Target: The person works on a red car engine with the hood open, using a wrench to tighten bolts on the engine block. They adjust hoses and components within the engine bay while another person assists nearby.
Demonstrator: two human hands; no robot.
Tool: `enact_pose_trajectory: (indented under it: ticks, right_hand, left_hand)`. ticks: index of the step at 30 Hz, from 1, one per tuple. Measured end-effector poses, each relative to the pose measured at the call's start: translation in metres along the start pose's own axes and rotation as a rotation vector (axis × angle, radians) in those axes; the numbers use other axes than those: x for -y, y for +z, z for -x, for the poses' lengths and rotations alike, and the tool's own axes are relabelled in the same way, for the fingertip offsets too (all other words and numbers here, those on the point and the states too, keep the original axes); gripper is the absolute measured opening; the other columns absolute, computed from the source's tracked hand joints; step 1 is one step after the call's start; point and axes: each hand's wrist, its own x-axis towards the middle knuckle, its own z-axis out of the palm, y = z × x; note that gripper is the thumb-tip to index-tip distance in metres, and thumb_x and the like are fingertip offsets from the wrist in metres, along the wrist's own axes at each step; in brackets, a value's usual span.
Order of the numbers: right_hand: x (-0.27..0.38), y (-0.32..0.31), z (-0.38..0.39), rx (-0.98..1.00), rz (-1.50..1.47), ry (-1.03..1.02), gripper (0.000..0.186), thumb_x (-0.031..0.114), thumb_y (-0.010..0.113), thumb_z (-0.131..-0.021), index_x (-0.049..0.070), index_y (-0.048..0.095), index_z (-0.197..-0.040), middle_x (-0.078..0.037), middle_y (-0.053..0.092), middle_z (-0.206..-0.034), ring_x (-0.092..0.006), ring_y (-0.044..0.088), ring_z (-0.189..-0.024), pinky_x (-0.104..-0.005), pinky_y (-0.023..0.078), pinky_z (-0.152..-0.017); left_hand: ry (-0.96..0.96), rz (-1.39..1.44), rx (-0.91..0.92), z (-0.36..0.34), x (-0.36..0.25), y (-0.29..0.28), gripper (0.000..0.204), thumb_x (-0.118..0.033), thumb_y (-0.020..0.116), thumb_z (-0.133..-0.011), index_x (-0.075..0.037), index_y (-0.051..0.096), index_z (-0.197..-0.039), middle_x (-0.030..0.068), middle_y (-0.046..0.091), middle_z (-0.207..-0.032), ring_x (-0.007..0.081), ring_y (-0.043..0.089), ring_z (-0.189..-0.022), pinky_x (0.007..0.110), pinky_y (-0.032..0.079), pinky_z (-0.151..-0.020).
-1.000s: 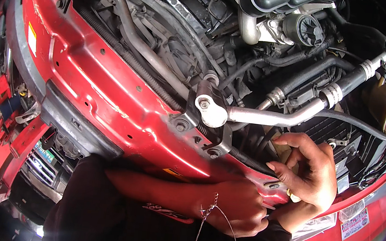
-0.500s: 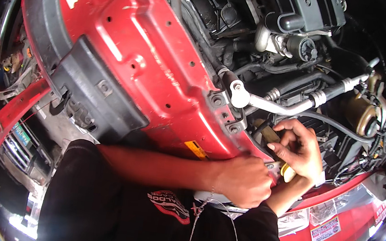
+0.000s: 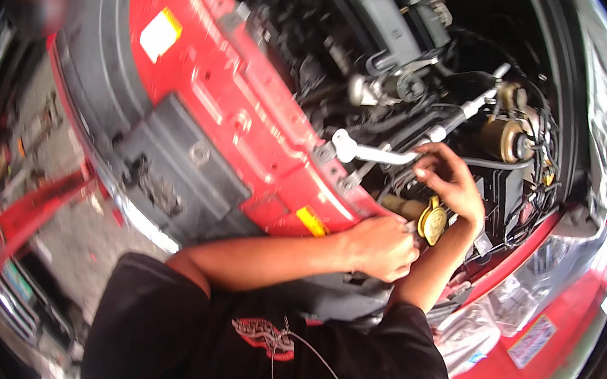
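Note:
My left hand point(image 3: 384, 248) is closed in a fist at the edge of the red front panel point(image 3: 240, 119), knuckles up. Whatever its fingers hold, if anything, is hidden beneath it. Just beyond it a round yellow cap point(image 3: 432, 220) stands tilted up beside a tan filler neck point(image 3: 400, 205). My right hand point(image 3: 454, 186) reaches over the engine bay past the cap, its fingers loosely bent and the thumb apart from them. Those fingertips lie at the bent end of a silver metal pipe point(image 3: 378, 155); whether they touch it I cannot tell. Nothing shows between them.
Black hoses and the engine cover point(image 3: 383, 19) fill the bay beyond. A brass-coloured canister point(image 3: 502, 139) stands at the right, near a black box point(image 3: 504, 188). Clear plastic sheeting point(image 3: 525, 278) hangs over the red fender. A black plastic cover point(image 3: 179, 160) lies left of the panel.
The view has shifted, and the engine bay appears smaller and further left. My right hand has moved up toward the pipe, baring more of the yellow cap. My left hand stays closed.

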Motion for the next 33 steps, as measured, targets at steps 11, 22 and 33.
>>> enact_pose_trajectory:
  ticks: [11, 22, 33]
  right_hand:
    - [0.001, 0.009, 0.006, -0.132, 0.212, -0.009, 0.043, 0.026, 0.080, -0.093, 0.011, 0.061, -0.129, -0.005, 0.061, -0.065, -0.0127, 0.057, -0.061, -0.0338, 0.045, -0.058]
    - [-0.017, -0.004, 0.011, -0.078, 0.251, -0.038, 0.053, 0.044, 0.076, -0.094, 0.017, 0.057, -0.135, -0.010, 0.069, -0.079, -0.0234, 0.068, -0.076, -0.0401, 0.052, -0.070]
    - [-0.007, 0.001, 0.017, -0.071, 0.271, 0.013, 0.056, 0.045, 0.074, -0.095, 0.023, 0.055, -0.142, -0.013, 0.069, -0.084, -0.0299, 0.070, -0.084, -0.0439, 0.052, -0.076]
  left_hand:
    - [-0.075, -0.130, -0.042, -0.014, -0.010, -0.002, 0.020, -0.023, 0.071, -0.084, -0.008, 0.066, -0.071, 0.0092, 0.069, -0.068, 0.0287, 0.071, -0.063, 0.043, 0.058, -0.059]
    - [-0.048, -0.185, -0.039, -0.024, -0.016, 0.008, 0.028, -0.026, 0.073, -0.088, -0.008, 0.065, -0.069, 0.0098, 0.069, -0.067, 0.0286, 0.070, -0.061, 0.042, 0.056, -0.055]
    - [-0.103, -0.192, 0.040, -0.024, -0.023, -0.004, 0.031, -0.027, 0.072, -0.091, -0.007, 0.064, -0.069, 0.0112, 0.067, -0.065, 0.0329, 0.069, -0.057, 0.046, 0.057, -0.053]
